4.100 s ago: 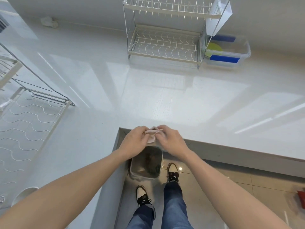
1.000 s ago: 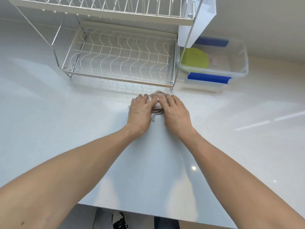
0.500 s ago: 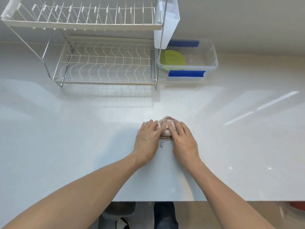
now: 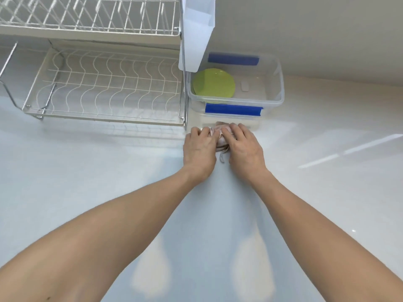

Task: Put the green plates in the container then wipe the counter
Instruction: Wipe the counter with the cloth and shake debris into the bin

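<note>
Wiping stage, by the look of it. Left hand point(image 4: 199, 147) and right hand point(image 4: 244, 147) lie side by side, palms down, fingers spread flat over a bunched pinkish cloth point(image 4: 220, 136), pressing it to the tabletop point(image 4: 87, 171). Cloth shows only between and ahead of the fingers; a loose end trails back between the wrists. Neither hand pinches it; both bear down on it.

Cloth sits just in front of the container point(image 4: 277, 99), near its blue front clip point(image 4: 233, 110), and just right of the rack point(image 4: 104, 88) corner.

Green plates point(image 4: 213, 82): inside the container, left half, lying flat. Appears to be a stack, though the count cannot be told. Rack wires, both tiers, hold no dishes in view. A small pale tab point(image 4: 245, 86) lies on the container floor beside the plates. White holder point(image 4: 197, 29) hangs off the rack's right end, above the container.

Judgement: first half of the task looks done, plates stowed. Second half under way. How much tabletop is already wiped cannot be told; the surface is glossy and even all over, no visible streaks or dirt. Wide stretches lie left and right of the hands.

Writing: none legible. No brand or label on container, clips, rack or holder.
</note>
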